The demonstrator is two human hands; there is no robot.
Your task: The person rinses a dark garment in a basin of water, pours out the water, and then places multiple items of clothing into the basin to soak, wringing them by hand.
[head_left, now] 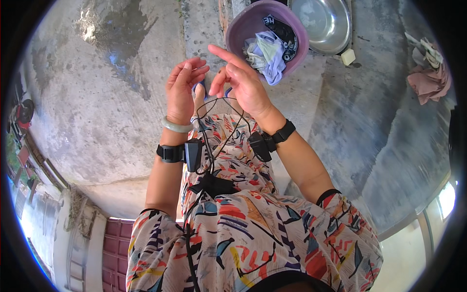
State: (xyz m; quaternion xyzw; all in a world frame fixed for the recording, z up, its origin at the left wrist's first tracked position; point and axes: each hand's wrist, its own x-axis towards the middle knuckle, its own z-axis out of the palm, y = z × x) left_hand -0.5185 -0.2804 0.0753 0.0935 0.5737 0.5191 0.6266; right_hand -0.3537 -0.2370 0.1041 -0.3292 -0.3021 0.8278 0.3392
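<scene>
My left hand (183, 89) is raised in front of me with loosely curled fingers and holds nothing. Beside it, my right hand (244, 82) is held palm up, its index finger stretched out and the others bent; it too is without any object. The right hand is nearest to a purple plastic basin (233, 34), which stands on the ground ahead. Inside the basin lie a light blue cloth (270, 54), partly over the rim, and a black cloth with white lettering (282, 31). Black cables (209, 146) run between the devices strapped to my wrists.
A shiny metal basin (321, 22) stands right of the purple one, a pale bar of soap (348, 57) by its edge. Crumpled brownish-pink cloth (428, 84) lies at far right. A wet patch (124, 33) darkens the concrete floor (102, 127) at upper left.
</scene>
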